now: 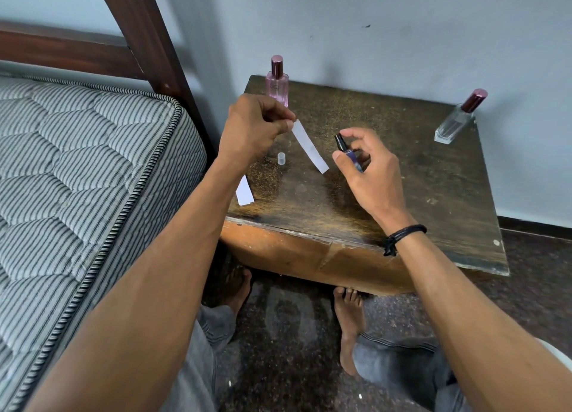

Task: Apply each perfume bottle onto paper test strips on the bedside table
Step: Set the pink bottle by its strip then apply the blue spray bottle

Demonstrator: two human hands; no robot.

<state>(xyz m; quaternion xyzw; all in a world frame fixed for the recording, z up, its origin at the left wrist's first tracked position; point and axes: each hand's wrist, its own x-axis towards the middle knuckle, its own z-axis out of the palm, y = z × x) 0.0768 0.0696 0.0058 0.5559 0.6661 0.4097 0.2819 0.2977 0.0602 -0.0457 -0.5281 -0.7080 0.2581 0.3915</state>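
1. I have the left hand (pixel 257 126) pinch the top end of a white paper strip (pixel 310 146) between thumb and fingertip. The strip hangs slanted above the bedside table (pixel 433 194).
2. I have the right hand (pixel 368 170) hold the small dark bottle (pixel 348 151), with its fingers curled round the body. 1 finger curves over the black spray top, which sits just beside the strip's low end.
3. The strip is light and floppy. I think a puff of spray will make it swing, so pinching the very end keeps my fingers dry.
4. The bottle looks hard and smooth. It may slip, so I grip its middle.
5. A little clear cap (pixel 281 158) stands on the table.
6. The pink bottle (pixel 277 84) and the clear bottle (pixel 455 122) stand at the back with their caps on.
7. 1 more strip (pixel 244 191) lies at the table's left edge.
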